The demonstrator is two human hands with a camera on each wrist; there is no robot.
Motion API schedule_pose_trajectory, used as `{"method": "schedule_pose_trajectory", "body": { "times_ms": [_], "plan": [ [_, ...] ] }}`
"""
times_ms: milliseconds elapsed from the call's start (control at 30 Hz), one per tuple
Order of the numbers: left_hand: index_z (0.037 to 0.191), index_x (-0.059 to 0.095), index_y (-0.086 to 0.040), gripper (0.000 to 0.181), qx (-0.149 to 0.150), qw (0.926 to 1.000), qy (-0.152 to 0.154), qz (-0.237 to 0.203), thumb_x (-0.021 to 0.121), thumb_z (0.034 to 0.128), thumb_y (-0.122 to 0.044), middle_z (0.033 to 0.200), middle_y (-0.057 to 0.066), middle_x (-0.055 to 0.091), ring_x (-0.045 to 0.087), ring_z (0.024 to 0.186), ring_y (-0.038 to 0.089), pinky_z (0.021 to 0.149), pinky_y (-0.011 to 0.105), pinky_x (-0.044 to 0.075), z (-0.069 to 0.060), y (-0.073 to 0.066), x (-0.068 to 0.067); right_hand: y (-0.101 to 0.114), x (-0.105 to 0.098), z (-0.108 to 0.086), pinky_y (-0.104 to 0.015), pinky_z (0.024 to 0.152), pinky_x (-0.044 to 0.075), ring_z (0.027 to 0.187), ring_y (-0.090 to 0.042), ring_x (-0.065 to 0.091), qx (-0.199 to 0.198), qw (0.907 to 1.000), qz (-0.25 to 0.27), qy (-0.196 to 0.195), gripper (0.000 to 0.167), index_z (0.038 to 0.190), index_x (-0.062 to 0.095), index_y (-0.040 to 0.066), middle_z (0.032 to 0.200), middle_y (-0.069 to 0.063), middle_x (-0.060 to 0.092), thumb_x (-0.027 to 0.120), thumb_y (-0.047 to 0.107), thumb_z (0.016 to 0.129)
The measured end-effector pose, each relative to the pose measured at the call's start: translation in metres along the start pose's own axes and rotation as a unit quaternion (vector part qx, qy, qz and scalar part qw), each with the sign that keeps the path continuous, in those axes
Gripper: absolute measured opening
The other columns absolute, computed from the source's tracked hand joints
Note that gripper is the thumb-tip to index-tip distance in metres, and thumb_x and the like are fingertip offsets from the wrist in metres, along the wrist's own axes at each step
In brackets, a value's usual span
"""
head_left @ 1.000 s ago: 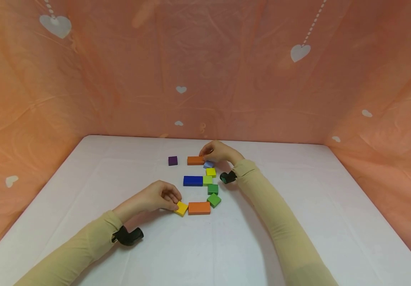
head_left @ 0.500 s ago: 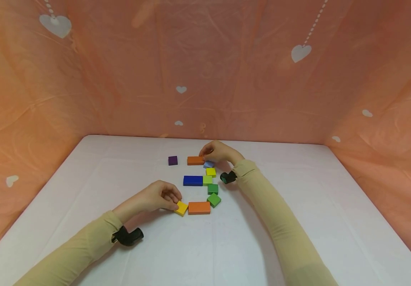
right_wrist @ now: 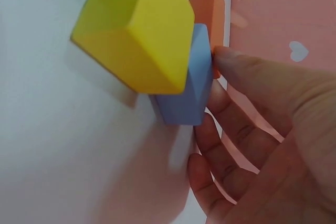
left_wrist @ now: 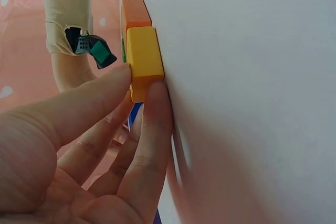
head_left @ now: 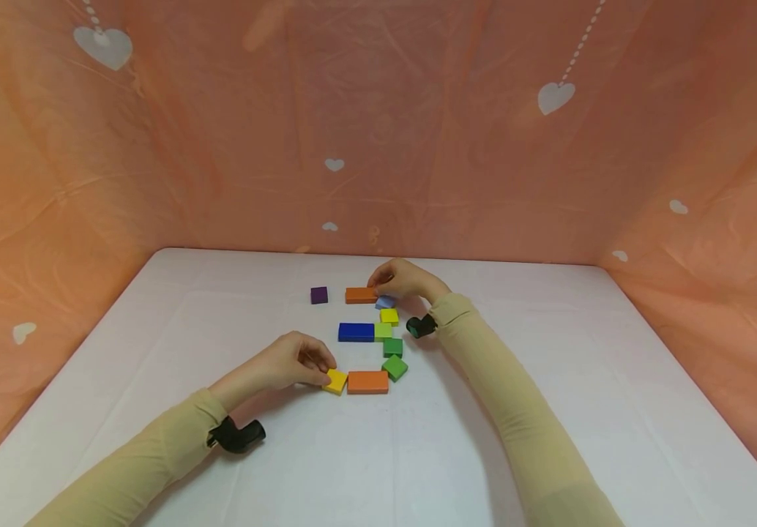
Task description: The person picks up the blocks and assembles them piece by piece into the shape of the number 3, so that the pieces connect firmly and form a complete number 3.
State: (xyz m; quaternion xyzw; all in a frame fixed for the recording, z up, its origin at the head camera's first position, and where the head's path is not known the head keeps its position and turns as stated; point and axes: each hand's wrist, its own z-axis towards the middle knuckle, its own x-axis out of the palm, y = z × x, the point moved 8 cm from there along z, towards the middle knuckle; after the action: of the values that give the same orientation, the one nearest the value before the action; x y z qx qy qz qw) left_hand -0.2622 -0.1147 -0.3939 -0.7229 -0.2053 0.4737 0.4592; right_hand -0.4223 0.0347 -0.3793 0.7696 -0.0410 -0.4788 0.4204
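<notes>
Thumb and finger of my left hand (head_left: 291,362) pinch a square yellow block (left_wrist: 146,53), which lies against the left end of the near orange block (head_left: 368,382). At the far end of the row, my right hand (head_left: 406,279) holds the right end of another orange block (right_wrist: 207,11) between thumb and fingers. Beside that hand lies a light blue block (right_wrist: 184,87), partly covered by the hand in the head view. A bright yellow block (right_wrist: 136,35) sits just nearer, touching or almost touching the light blue one.
A long dark blue block (head_left: 356,332) touches a lime block (head_left: 383,332) in the middle. Two green blocks, one squared (head_left: 393,348) and one turned cornerwise (head_left: 394,368), lead toward the near orange block. A purple block (head_left: 319,295) lies apart at the far left on the white table (head_left: 517,468).
The yellow block under my left hand has turned slightly and sits a little straighter against the near orange block. My right hand has stayed in place.
</notes>
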Motion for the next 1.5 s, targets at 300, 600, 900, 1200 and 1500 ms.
{"method": "schedule_pose_trajectory", "body": {
  "times_ms": [300, 600, 900, 1200, 1500],
  "plan": [
    [0.093, 0.070, -0.002, 0.016, 0.004, 1.0000, -0.002, 0.002, 0.077, 0.0786, -0.003, 0.082, 0.003, 0.064, 0.057, 0.073, 0.019, 0.066, 0.027, 0.052, 0.000, 0.000, -0.001, -0.003, 0.000, 0.002, -0.030, 0.084, 0.049, 0.091, -0.021, 0.058, 0.011, 0.9998, 0.017, 0.000, 0.019, 0.111, 0.068, 0.006, 0.101, -0.006, 0.067, 0.060, 0.008, 0.094],
    [0.094, 0.069, -0.002, 0.018, 0.002, 1.0000, -0.008, 0.005, 0.078, 0.0783, -0.005, 0.084, 0.003, 0.064, 0.058, 0.074, 0.019, 0.067, 0.028, 0.053, 0.001, 0.001, -0.001, -0.004, -0.001, 0.003, -0.031, 0.088, 0.047, 0.092, -0.021, 0.057, 0.008, 0.9999, 0.008, -0.007, 0.018, 0.110, 0.069, 0.005, 0.104, -0.006, 0.067, 0.062, 0.008, 0.093],
    [0.098, 0.070, -0.004, 0.019, -0.019, 0.9996, -0.021, 0.010, 0.074, 0.0843, -0.016, 0.084, 0.003, 0.064, 0.057, 0.075, 0.020, 0.066, 0.031, 0.051, 0.000, 0.002, -0.006, -0.004, -0.001, 0.002, -0.030, 0.088, 0.047, 0.094, -0.021, 0.057, 0.003, 1.0000, 0.004, -0.008, 0.019, 0.110, 0.069, 0.005, 0.105, -0.006, 0.066, 0.062, 0.008, 0.093],
    [0.108, 0.067, -0.001, 0.026, -0.029, 0.9985, -0.040, -0.025, 0.069, 0.0888, -0.018, 0.094, 0.008, 0.066, 0.063, 0.081, 0.024, 0.071, 0.035, 0.054, 0.003, 0.004, -0.027, -0.003, 0.000, 0.001, -0.030, 0.088, 0.047, 0.093, -0.021, 0.057, 0.003, 0.9999, 0.013, -0.010, 0.019, 0.110, 0.069, 0.005, 0.105, -0.006, 0.066, 0.062, 0.008, 0.093],
    [0.118, 0.062, 0.001, 0.036, -0.042, 0.9952, -0.088, -0.015, 0.066, 0.0911, -0.021, 0.107, 0.013, 0.064, 0.062, 0.093, 0.027, 0.081, 0.037, 0.053, 0.010, 0.012, -0.065, -0.005, 0.001, 0.003, -0.029, 0.087, 0.047, 0.093, -0.020, 0.057, 0.003, 0.9997, 0.021, -0.009, 0.018, 0.109, 0.069, 0.006, 0.104, -0.004, 0.067, 0.064, 0.009, 0.092]
  ]
}}
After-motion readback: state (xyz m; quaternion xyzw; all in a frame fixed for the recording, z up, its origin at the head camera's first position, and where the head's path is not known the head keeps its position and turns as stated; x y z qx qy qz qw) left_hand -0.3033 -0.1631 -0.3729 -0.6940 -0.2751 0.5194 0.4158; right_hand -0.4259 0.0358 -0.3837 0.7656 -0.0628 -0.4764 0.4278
